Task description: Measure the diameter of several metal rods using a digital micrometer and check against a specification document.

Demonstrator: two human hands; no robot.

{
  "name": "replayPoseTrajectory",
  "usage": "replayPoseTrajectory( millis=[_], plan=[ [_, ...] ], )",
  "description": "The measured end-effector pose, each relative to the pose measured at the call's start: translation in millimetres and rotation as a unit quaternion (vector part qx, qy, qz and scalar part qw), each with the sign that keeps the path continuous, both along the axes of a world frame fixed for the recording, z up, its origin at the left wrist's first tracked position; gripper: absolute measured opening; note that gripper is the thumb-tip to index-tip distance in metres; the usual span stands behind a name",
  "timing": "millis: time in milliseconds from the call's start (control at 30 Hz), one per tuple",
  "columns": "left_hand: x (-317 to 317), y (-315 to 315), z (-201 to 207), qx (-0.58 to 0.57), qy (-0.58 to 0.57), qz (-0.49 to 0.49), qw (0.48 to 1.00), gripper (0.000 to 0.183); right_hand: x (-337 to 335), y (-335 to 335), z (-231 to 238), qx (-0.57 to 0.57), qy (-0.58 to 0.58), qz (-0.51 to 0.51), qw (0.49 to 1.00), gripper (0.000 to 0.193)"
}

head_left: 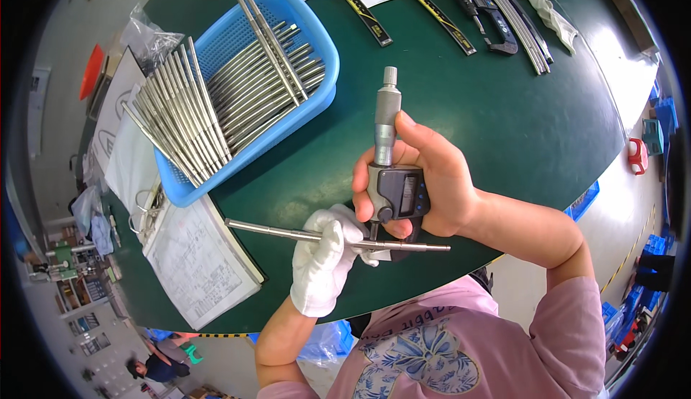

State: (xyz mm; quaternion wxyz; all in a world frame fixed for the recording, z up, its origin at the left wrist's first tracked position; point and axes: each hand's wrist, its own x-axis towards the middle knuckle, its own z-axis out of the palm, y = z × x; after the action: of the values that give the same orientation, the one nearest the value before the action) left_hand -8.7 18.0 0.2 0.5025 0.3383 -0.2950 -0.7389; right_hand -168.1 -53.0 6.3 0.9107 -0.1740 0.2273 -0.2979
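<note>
My left hand (322,258), in a white glove, is closed around a slim metal rod (277,232) that lies crosswise in front of me. Bare, my right hand (443,176) grips a digital micrometer (386,131), its thumb on the thimble and its fingers around the body with the small display. The micrometer stands with its thimble pointing away from me. Its lower end meets the rod just right of the glove; whether the jaws touch the rod I cannot tell.
A blue plastic basket (327,95) full of similar rods stands at the left. Beside it lies a binder of drawings (209,258). At the back are two rulers (425,9), another micrometer (500,35), several long rods (512,21) and a white glove (553,16).
</note>
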Motion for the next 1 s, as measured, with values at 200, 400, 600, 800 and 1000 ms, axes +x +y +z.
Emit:
replayPoseTrajectory(
  millis=[200,400,600,800,1000],
  plan=[
    [4.2,-4.7,2.7,0.049,0.015,0.051,0.997,0.035,-1.3,-0.4,0.4,-0.035,0.016,0.002,0.999,0.067],
    [6.3,-4.4,2.0,0.047,-0.029,0.062,0.997,0.038,-0.1,0.8,4.0,-0.053,0.032,-0.001,0.998,0.065],
    [4.0,-3.2,4.0,0.038,-0.041,0.051,0.997,0.036,-1.1,2.0,5.4,-0.022,0.027,0.005,0.999,0.064],
    [2.6,-2.9,3.5,0.042,-0.034,0.047,0.997,0.036,1.2,1.4,3.6,-0.051,0.031,-0.017,0.998,0.067],
    [3.7,-3.7,2.7,0.044,-0.031,0.04,0.998,0.037,-0.7,-0.1,3.7,-0.078,0.054,0.0,0.996,0.067]
  ],
)
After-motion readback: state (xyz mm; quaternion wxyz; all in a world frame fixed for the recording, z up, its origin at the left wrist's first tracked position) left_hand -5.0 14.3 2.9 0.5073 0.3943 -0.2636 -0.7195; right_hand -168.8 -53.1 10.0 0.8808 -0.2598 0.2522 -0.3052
